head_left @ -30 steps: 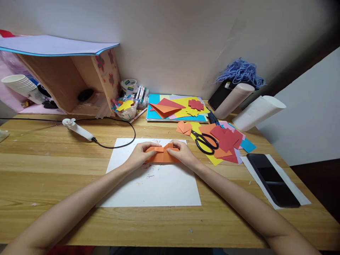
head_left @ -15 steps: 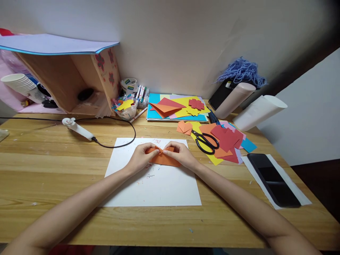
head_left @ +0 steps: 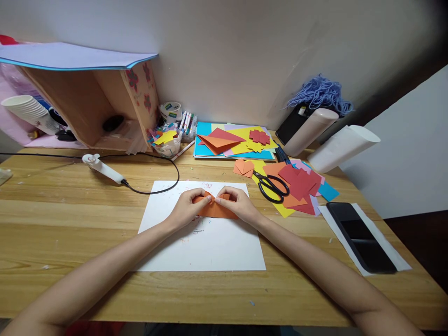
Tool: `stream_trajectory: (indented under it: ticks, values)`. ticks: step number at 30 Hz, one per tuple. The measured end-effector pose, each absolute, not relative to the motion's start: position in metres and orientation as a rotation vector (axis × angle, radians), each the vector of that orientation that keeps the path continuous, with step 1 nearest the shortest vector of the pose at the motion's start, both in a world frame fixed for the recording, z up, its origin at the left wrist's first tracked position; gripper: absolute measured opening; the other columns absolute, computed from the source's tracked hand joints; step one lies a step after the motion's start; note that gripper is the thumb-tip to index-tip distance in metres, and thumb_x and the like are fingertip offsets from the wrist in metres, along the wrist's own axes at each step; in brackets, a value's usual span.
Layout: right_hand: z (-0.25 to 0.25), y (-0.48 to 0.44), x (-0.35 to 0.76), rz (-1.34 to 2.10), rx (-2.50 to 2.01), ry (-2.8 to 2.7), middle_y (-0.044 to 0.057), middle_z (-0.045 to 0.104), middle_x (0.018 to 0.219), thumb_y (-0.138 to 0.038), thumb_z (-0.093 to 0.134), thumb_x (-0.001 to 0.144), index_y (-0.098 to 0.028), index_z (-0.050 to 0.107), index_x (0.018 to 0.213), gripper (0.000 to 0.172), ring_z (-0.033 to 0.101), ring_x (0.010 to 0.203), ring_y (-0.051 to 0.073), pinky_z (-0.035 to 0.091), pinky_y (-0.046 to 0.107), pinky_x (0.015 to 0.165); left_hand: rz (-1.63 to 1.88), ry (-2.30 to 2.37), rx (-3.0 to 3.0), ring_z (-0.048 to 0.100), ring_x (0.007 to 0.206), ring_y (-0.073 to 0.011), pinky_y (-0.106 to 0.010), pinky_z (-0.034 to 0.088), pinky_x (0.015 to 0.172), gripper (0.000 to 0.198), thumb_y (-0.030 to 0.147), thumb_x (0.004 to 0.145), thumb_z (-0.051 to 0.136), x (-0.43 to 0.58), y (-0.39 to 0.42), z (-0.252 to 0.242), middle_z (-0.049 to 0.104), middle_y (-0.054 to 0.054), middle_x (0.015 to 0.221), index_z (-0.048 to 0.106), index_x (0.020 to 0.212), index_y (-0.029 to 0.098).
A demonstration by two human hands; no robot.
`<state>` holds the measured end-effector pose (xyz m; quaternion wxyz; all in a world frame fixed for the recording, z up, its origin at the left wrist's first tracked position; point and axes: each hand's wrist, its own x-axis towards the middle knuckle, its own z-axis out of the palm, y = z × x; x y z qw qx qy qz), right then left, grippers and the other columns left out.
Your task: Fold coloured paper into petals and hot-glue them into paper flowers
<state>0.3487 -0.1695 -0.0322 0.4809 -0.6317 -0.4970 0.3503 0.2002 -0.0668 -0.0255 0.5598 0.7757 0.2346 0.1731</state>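
Observation:
A folded piece of orange paper (head_left: 217, 211) is held over the white sheet (head_left: 224, 252) on the wooden table. My left hand (head_left: 189, 205) pinches its left part between thumb and fingers, and my right hand (head_left: 240, 204) pinches the right part the same way. Both thumb tips nearly meet at the middle of the paper's upper edge. The fingers behind the paper are partly hidden. Small coloured marks and scraps dot the white sheet.
Black-handled scissors (head_left: 273, 187) lie on coloured paper pieces beside an orange paper heart (head_left: 243, 168). A phone (head_left: 360, 238) is at the right. Left stands a corded white tool (head_left: 105, 169), with a cardboard box (head_left: 140, 98) behind. Papers (head_left: 233, 156) are stacked at the back.
The thumbs have shifted very slightly at the paper's upper middle edge, and the orange paper's folds look a little different. Both hands keep their grip.

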Motion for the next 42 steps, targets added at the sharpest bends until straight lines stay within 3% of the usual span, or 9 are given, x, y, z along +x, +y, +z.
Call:
stream_trajectory:
  ticks: [5,24,32,42]
  values:
    - [-0.0339,-0.1695,0.3498,0.874,-1.533,-1.230,0.000,0.060,0.074,-0.032,0.057,0.076,-0.017,0.059,0.072,0.016,0.052,0.069,0.012,0.038,0.022,0.063,0.446,0.555,1.814,0.056,0.071,-0.0151,-0.025,0.042,0.067,0.020,0.030,0.073,0.054,0.2014,-0.0654,-0.0293,0.064,-0.003,0.076,0.064,0.083,0.015]
    - [-0.0349,-0.1686,0.3501,0.852,-1.561,-1.208,0.001,0.062,0.073,-0.034,0.059,0.074,-0.017,0.062,0.073,0.018,0.053,0.069,0.013,0.039,0.023,0.063,0.410,0.601,1.815,0.053,0.070,-0.0148,-0.025,0.040,0.066,0.029,0.040,0.077,0.049,0.2028,-0.0653,-0.0285,0.061,-0.002,0.071,0.060,0.069,0.014]
    - [-0.0357,-0.1685,0.3500,0.822,-1.549,-1.221,0.001,0.061,0.073,-0.035,0.060,0.073,-0.016,0.060,0.071,0.018,0.053,0.069,0.013,0.039,0.023,0.062,0.411,0.666,1.831,0.045,0.049,-0.0088,-0.020,0.035,0.046,0.032,0.046,0.071,0.056,0.2010,-0.0730,-0.0256,0.056,0.002,0.058,0.060,0.068,0.014]
    - [-0.0336,-0.1689,0.3494,0.828,-1.574,-1.234,0.001,0.061,0.074,-0.035,0.057,0.074,-0.017,0.059,0.072,0.019,0.054,0.069,0.014,0.040,0.024,0.063,0.403,0.629,1.793,0.051,0.057,-0.0121,-0.022,0.039,0.052,0.032,0.046,0.071,0.056,0.2023,-0.0696,-0.0272,0.061,-0.002,0.066,0.061,0.070,0.014]
